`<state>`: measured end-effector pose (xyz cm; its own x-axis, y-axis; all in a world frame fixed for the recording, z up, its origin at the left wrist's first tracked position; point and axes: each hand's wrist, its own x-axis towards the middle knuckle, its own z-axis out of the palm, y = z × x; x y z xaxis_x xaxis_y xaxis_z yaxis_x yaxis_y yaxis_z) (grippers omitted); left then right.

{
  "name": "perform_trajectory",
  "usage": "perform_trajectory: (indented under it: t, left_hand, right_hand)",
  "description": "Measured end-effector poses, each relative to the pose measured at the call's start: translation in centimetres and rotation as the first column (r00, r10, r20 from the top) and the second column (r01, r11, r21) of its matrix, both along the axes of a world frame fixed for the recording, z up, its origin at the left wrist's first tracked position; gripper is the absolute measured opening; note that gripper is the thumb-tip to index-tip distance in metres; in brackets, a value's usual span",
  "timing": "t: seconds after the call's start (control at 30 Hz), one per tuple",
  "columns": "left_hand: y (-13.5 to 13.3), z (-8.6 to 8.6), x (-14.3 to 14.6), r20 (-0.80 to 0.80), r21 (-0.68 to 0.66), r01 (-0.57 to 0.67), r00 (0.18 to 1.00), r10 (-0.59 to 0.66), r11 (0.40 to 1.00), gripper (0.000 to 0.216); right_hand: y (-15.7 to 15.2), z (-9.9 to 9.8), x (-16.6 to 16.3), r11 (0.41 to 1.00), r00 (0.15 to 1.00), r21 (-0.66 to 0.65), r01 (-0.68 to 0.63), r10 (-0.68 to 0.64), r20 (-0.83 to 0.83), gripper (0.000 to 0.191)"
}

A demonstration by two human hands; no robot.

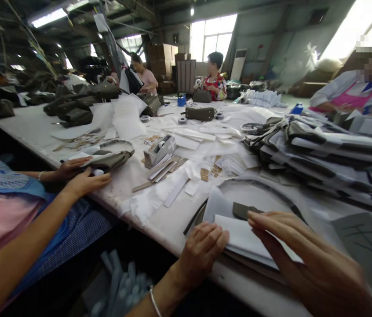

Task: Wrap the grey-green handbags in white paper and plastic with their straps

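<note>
A flat olive-grey handbag lies before me at the table's front edge, mostly covered by a folded white packing sheet (238,231). Its long strap handle (258,182) loops away over the tabletop, and an olive flap (246,210) shows above the sheet. My left hand (204,246) has its fingers curled over the sheet's left end; the thumb is hidden. Above the right part of the sheet, my right hand (308,255) holds its fingers stretched out, thumb apart below them, with nothing visible between. Whether it touches the sheet I cannot tell.
Stacked bags with white wrapping (331,154) rise at the right, beside a grey marked board (367,251). A tape dispenser (161,149) and cardboard strips (162,171) lie mid-table. At my left, a co-worker's hands (83,180) hold another bag. More people work across the table.
</note>
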<state>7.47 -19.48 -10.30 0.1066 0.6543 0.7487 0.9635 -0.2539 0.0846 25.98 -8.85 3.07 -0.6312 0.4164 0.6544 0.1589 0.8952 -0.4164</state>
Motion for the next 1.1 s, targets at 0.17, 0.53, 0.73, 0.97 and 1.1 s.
perform_trajectory:
  t: [0.17, 0.53, 0.73, 0.97, 1.1]
  left_hand:
    - [0.1, 0.2, -0.2, -0.003, 0.026, 0.028, 1.0, -0.028, 0.999, 0.033]
    - [0.5, 0.1, -0.2, 0.023, 0.095, 0.038, 0.999, -0.04, 0.995, 0.034]
    - [0.4, 0.4, -0.3, 0.01, 0.068, 0.044, 0.999, -0.045, 0.997, 0.034]
    - [0.9, -0.4, -0.4, -0.028, 0.156, 0.032, 0.999, -0.028, 0.987, 0.038]
    - [1.2, -0.6, -0.6, -0.068, 0.212, -0.008, 0.997, 0.023, 0.977, 0.032]
  right_hand:
    - [4.3, -2.0, -2.9, 0.971, 0.984, -0.225, 0.079, -0.04, 0.175, 0.007]
    - [16.7, -4.2, -12.5, 0.907, 0.817, -0.204, 0.37, -0.213, 0.535, 0.034]
    - [16.2, -6.0, -19.2, 0.963, 0.837, -0.171, 0.208, -0.085, 0.54, 0.02]
    - [15.5, -7.5, -20.5, 0.971, 0.799, -0.223, 0.082, 0.07, 0.598, 0.02]
    - [19.2, -5.8, -17.4, 0.948, 0.811, -0.171, 0.267, -0.125, 0.571, 0.024]
